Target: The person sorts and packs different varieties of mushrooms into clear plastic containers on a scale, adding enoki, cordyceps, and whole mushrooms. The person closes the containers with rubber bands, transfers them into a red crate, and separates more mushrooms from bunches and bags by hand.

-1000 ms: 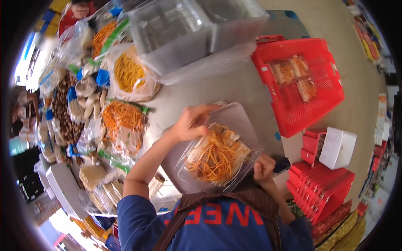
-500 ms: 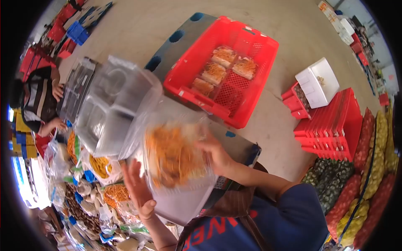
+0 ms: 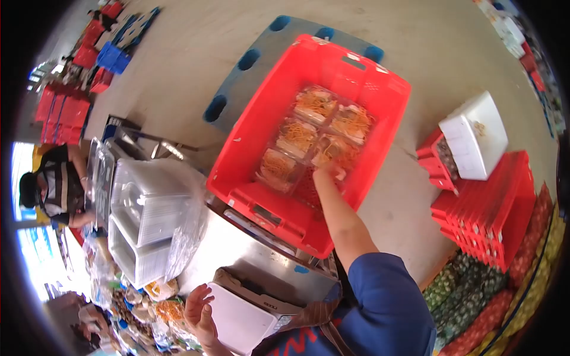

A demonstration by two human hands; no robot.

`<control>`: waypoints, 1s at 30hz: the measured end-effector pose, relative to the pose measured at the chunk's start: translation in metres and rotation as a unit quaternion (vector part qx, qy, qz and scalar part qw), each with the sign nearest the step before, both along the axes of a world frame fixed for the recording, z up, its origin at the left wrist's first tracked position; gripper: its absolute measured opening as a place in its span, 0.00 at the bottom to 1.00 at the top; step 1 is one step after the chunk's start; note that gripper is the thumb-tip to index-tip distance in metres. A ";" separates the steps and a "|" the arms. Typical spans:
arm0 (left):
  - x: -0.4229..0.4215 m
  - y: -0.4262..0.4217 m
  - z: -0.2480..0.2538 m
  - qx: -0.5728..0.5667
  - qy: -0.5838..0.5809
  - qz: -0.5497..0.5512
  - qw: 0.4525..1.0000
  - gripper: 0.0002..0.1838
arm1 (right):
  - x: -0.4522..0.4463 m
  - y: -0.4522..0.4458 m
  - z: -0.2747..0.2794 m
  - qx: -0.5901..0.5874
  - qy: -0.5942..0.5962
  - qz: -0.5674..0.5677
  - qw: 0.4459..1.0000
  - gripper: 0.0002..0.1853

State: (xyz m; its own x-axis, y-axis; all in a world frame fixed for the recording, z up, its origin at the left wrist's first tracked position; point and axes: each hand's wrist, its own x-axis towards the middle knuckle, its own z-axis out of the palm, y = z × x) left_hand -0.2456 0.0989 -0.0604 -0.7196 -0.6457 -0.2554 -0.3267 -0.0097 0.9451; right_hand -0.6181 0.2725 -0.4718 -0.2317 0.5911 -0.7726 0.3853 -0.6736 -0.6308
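Note:
My right hand (image 3: 330, 170) reaches down into the red crate (image 3: 249, 127) and holds the near edge of a clear food tray (image 3: 336, 151) topped with orange shreds. Several similar trays (image 3: 297, 137) lie beside it in two rows. My left hand (image 3: 202, 308), fingers apart and holding nothing, is raised beside the pale flat top of a scale (image 3: 240, 317) on the metal table (image 3: 222, 252).
Stacked clear plastic trays (image 3: 157, 202) stand at the table's left, near a co-worker (image 3: 59, 184). A grey pallet (image 3: 261, 65) lies beyond the crate. Stacked red crates (image 3: 487, 213), a white box (image 3: 475, 136) and net sacks (image 3: 469, 291) are at right.
The filled tray has moved from above the scale into the red crate with my right hand. My left hand has stayed near the scale. The view has shifted toward the crate.

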 end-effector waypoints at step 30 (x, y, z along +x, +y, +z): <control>0.379 0.073 -0.098 -0.333 -0.171 0.335 0.865 0.19 | 0.219 -0.377 0.413 0.296 0.425 0.849 -0.102 0.10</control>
State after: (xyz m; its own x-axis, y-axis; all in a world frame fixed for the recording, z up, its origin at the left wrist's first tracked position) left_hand 0.1334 0.1723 -0.1584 -0.0825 -0.9743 0.2097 -0.7195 0.2038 0.6639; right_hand -0.3993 -0.1042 -0.0592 0.1159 -0.9879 -0.1030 -0.8579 -0.0473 -0.5117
